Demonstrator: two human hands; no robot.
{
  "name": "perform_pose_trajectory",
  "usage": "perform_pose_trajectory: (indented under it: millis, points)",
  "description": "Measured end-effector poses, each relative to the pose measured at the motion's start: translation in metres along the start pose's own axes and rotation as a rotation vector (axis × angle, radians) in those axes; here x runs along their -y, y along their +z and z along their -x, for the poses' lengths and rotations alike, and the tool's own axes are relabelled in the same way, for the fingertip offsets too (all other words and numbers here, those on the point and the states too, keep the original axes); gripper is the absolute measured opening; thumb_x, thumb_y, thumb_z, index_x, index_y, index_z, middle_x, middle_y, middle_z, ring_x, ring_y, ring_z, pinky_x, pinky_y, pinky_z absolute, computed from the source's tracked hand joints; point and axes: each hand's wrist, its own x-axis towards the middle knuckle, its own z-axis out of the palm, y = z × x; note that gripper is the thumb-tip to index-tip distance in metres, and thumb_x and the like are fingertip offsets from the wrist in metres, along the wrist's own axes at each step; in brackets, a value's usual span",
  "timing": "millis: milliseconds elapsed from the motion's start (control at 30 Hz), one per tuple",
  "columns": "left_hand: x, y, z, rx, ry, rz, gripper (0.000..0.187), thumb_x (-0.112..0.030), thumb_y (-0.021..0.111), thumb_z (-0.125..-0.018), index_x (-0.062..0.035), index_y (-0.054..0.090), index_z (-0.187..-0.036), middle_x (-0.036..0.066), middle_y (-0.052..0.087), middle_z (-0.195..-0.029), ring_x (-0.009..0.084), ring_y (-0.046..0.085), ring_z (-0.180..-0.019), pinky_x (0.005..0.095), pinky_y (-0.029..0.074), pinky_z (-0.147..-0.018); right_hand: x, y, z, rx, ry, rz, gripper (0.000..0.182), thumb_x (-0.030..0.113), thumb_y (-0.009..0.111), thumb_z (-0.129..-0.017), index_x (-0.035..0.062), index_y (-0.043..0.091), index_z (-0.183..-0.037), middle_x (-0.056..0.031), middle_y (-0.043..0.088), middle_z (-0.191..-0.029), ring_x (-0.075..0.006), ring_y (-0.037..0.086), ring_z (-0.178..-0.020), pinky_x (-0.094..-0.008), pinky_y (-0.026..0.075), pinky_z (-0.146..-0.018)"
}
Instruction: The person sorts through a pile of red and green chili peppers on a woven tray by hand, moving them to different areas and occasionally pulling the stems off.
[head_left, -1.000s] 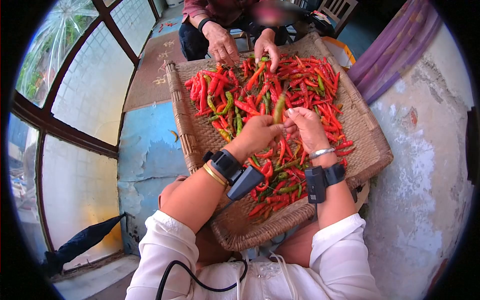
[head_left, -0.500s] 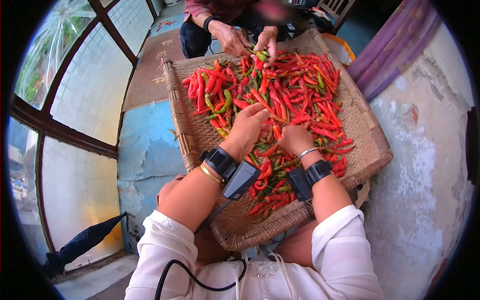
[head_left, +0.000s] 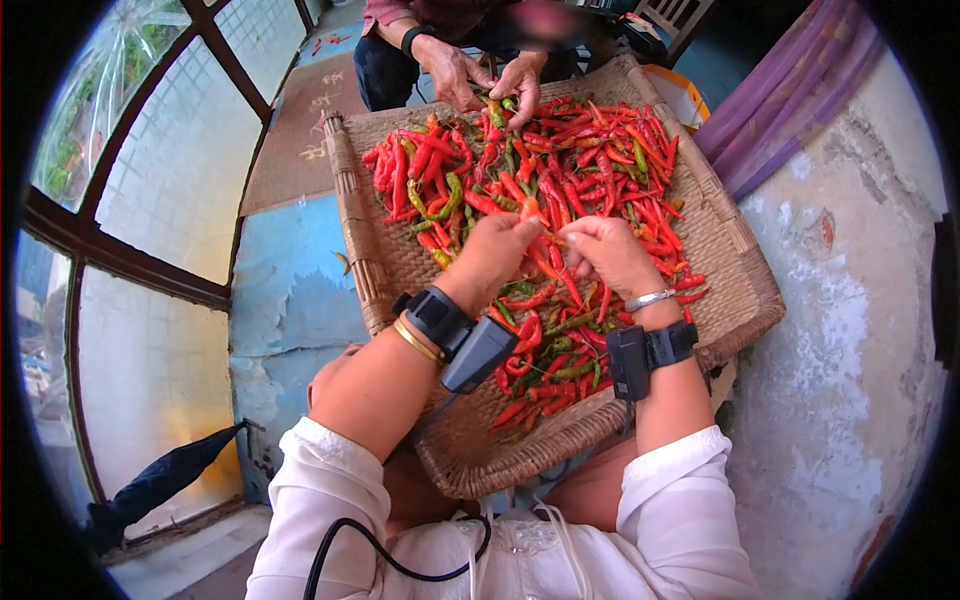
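Over the middle of a shallow woven basket [head_left: 735, 245], my left hand [head_left: 495, 258] pinches a red chili pepper [head_left: 533, 211] between thumb and fingers. Close on its right, my right hand [head_left: 612, 256] has its thumb and index finger closed at the lower end of the same pepper; the exact grip point is partly hidden by the fingers. Below and around both hands lies a heap of chili peppers [head_left: 575, 190], mostly red, with some green and half-turned ones, several with stems.
Across the basket a person's hands [head_left: 485, 78] hold a greenish pepper [head_left: 496, 112]. Windows [head_left: 165, 165] and a dark folded umbrella [head_left: 170, 480] stand at the left. A worn wall [head_left: 820, 330] and purple curtain [head_left: 800, 90] are at the right.
My right hand has risen and turned, its fingers now at the pepper by my left fingertips. My left hand has shifted slightly downward. The other person's hands have moved a little left.
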Motion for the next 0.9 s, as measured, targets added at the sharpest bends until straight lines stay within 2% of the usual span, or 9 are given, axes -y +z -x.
perform_pose_trajectory:
  millis: [100, 167, 300, 433, 533, 633, 767, 867, 900]
  points:
    - [-0.011, -0.018, -0.007, -0.079, 0.058, 0.010, 0.027, -0.033, 0.045, -0.091, -0.0073, 0.054, -0.089, 0.001, 0.059, -0.077, 0.0070, 0.051, -0.056, 0.0209, 0.041, -0.049, -0.017, -0.021, -0.004, -0.388, -0.143, 0.894, 0.019, 0.025, 0.060, -0.075, 0.0073, 0.064, -0.081, -0.0173, 0.061, -0.077, -0.0341, 0.060, -0.077, -0.0419, 0.048, -0.068]
    - [-0.014, -0.027, -0.011, -0.336, 0.145, 0.622, 0.026, -0.034, 0.043, -0.092, -0.0090, 0.050, -0.089, 0.004, 0.061, -0.079, 0.0101, 0.054, -0.057, 0.0229, 0.043, -0.050, -0.020, -0.021, -0.002, -0.334, -0.039, 1.044, 0.019, 0.025, 0.061, -0.074, 0.0071, 0.064, -0.079, -0.0170, 0.061, -0.077, -0.0335, 0.060, -0.077, -0.0417, 0.048, -0.068]
    - [-0.014, -0.023, -0.005, -0.295, 0.015, 0.631, 0.027, -0.036, 0.042, -0.092, -0.0094, 0.048, -0.094, 0.005, 0.061, -0.083, 0.0114, 0.055, -0.060, 0.0238, 0.044, -0.052, -0.044, -0.015, -0.006, -0.309, 0.025, 1.342, 0.022, 0.025, 0.064, -0.071, 0.0048, 0.062, -0.077, -0.0172, 0.061, -0.076, -0.0326, 0.060, -0.078, -0.0429, 0.048, -0.068]
    - [-0.006, -0.002, -0.002, 0.040, -0.025, 0.305, 0.027, -0.030, 0.048, -0.090, -0.0078, 0.052, -0.104, 0.002, 0.061, -0.084, 0.0074, 0.052, -0.060, 0.0204, 0.042, -0.052, -0.036, -0.018, -0.009, -0.295, 0.071, 1.308, 0.020, 0.023, 0.063, -0.071, 0.0035, 0.061, -0.076, -0.0165, 0.062, -0.077, -0.0337, 0.060, -0.078, -0.0448, 0.048, -0.067]
    - [0.003, 0.013, -0.002, 0.046, 0.020, 0.008, 0.026, -0.027, 0.053, -0.088, -0.0065, 0.054, -0.104, 0.000, 0.059, -0.082, 0.0055, 0.051, -0.060, 0.0191, 0.041, -0.052, -0.012, -0.016, -0.005, -0.381, 0.049, 1.128, 0.020, 0.021, 0.063, -0.072, 0.0023, 0.060, -0.076, -0.0141, 0.063, -0.074, -0.0291, 0.062, -0.069, -0.0409, 0.049, -0.061]
    - [0.012, 0.020, 0.000, 0.150, 0.000, -0.124, 0.027, -0.025, 0.054, -0.087, -0.0042, 0.056, -0.105, -0.001, 0.057, -0.077, 0.0051, 0.050, -0.057, 0.0196, 0.041, -0.050, -0.010, -0.009, -0.004, -0.184, -0.006, 0.254, 0.026, 0.025, 0.060, -0.080, 0.0001, 0.057, -0.071, -0.0060, 0.058, -0.062, -0.0098, 0.055, -0.050, -0.0254, 0.044, -0.044]
    - [0.006, 0.025, 0.008, 0.201, -0.084, -0.302, 0.022, -0.023, 0.052, -0.089, -0.0031, 0.058, -0.096, 0.001, 0.058, -0.071, 0.0064, 0.049, -0.052, 0.0208, 0.040, -0.045, -0.009, 0.003, -0.004, -0.019, 0.017, -0.139, 0.025, 0.026, 0.055, -0.085, 0.0010, 0.057, -0.079, -0.0020, 0.054, -0.059, -0.0067, 0.051, -0.048, -0.0225, 0.040, -0.042]
    - [0.005, 0.015, 0.006, 0.154, -0.098, -0.224, 0.020, -0.023, 0.050, -0.090, -0.0045, 0.057, -0.087, 0.001, 0.060, -0.070, 0.0055, 0.048, -0.051, 0.0202, 0.039, -0.045, -0.002, -0.013, -0.003, -0.265, 0.001, 0.029, 0.029, 0.028, 0.055, -0.085, 0.0006, 0.057, -0.076, -0.0018, 0.054, -0.060, -0.0067, 0.052, -0.050, -0.0221, 0.041, -0.044]
    - [-0.002, 0.010, 0.008, 0.105, -0.033, -0.117, 0.020, -0.023, 0.049, -0.090, -0.0054, 0.057, -0.085, 0.001, 0.060, -0.070, 0.0050, 0.048, -0.052, 0.0197, 0.039, -0.046, -0.007, -0.024, -0.005, -0.395, -0.052, 0.195, 0.029, 0.029, 0.057, -0.082, 0.0006, 0.059, -0.077, -0.0055, 0.058, -0.062, -0.0152, 0.057, -0.054, -0.0279, 0.045, -0.049]
